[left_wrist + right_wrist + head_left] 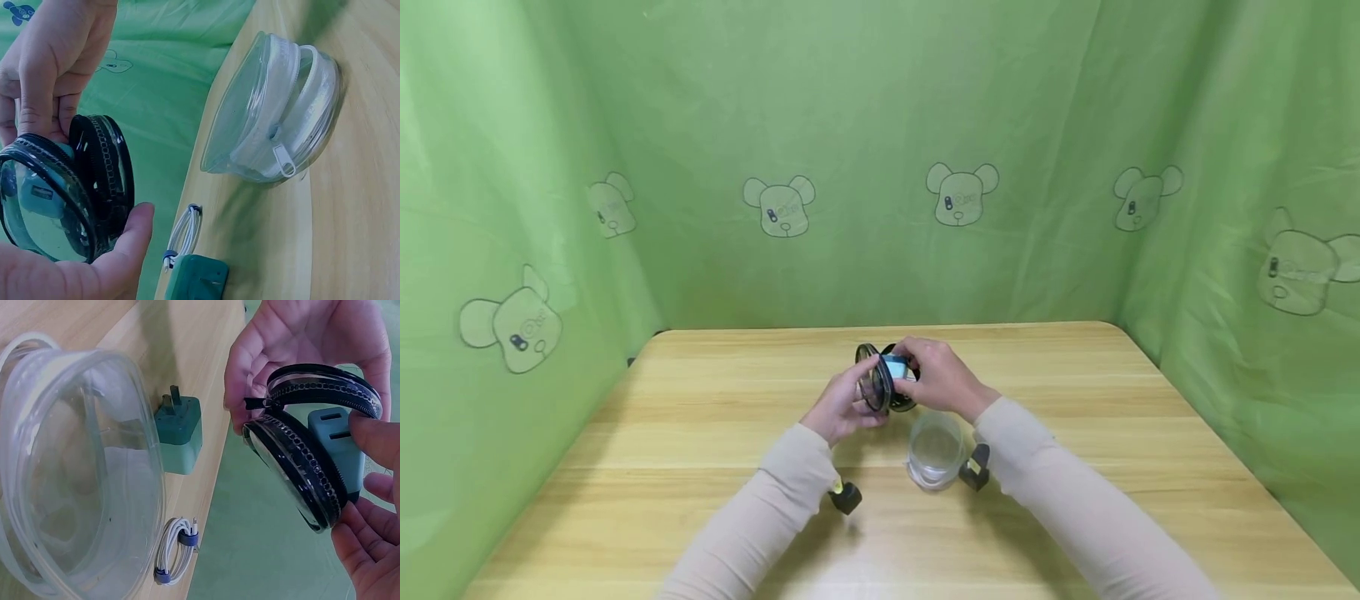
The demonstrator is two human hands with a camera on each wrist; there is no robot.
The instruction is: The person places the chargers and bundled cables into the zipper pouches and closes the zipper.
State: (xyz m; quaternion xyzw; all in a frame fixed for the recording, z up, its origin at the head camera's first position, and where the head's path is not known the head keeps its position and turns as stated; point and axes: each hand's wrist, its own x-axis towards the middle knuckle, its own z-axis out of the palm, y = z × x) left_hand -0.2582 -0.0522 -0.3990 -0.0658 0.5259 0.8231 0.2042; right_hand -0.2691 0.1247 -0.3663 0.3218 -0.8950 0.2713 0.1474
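My left hand point(842, 402) grips a small round clear pouch with black zip edging point(103, 169), its mouth spread apart. A blue-green charger point(337, 447) with slots in one end is pinched by my right hand point(943, 377). In the right wrist view the charger sits between the pouch's two halves; how deep it reaches is hidden. Below the hands, a larger clear pouch with a white zip point(275, 112) stands on the table, unzipped at least in part.
Near the clear pouch, a green two-tone charger point(180, 434) lies with its prongs showing. Beside it is a coiled white cable point(175, 550) with blue ties. The wooden table point(715, 467) ends at a green curtain point(865, 275).
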